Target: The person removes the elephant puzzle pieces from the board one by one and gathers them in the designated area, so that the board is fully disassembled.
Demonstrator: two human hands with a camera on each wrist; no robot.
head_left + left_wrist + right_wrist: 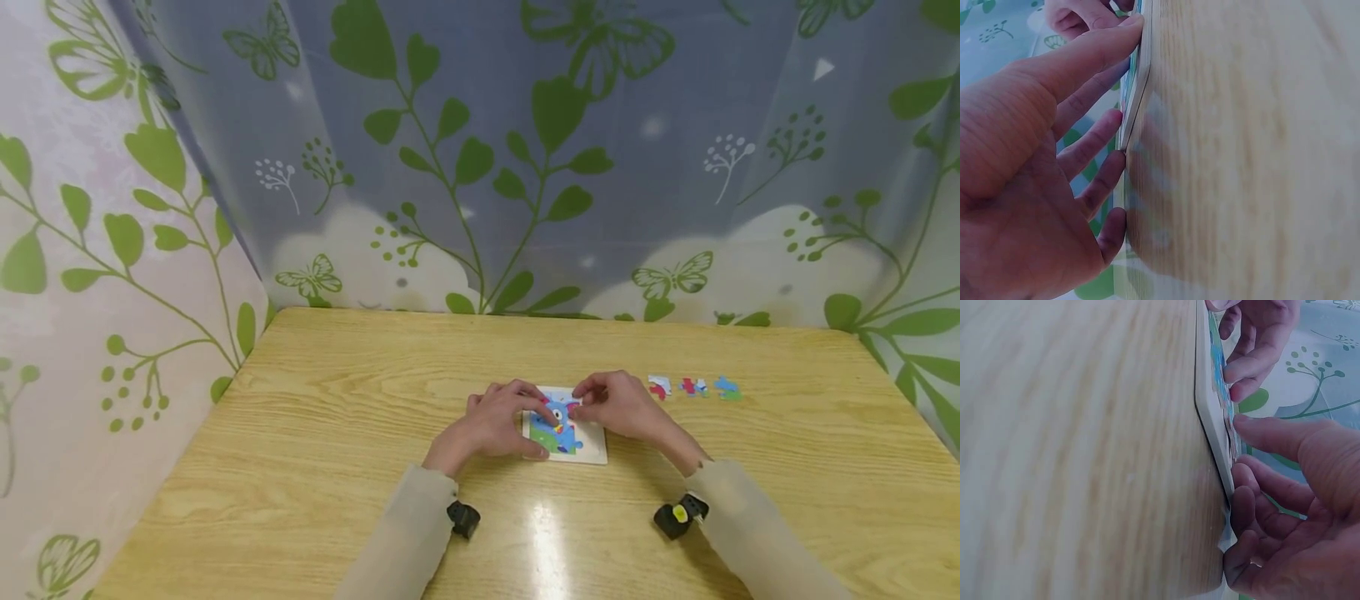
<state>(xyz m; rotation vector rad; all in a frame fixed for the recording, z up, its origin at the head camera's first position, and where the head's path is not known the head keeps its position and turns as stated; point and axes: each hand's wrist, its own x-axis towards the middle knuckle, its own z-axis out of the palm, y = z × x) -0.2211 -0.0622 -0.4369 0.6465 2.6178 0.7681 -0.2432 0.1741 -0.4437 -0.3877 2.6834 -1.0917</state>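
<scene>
1. Here, the left hand [497, 422] rested, fingers spread, on the partly assembled jigsaw puzzle [542, 438].
2. The right hand [628, 407], thumb and forefinger close, touched its right side; whether it pinched a piece, I couldn't tell.
3. The puzzle lay on a pale board [595, 448].
4. Rightward on the wooden table [360, 400] lay loose jigsaw pieces [727, 388].

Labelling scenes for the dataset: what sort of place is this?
Probably a screened-off indoor tabletop workspace; the wider room isn't visible. Leaf-and-butterfly curtains rise behind and beside a wood-grain table, with a small jigsaw puzzle on it.
</scene>
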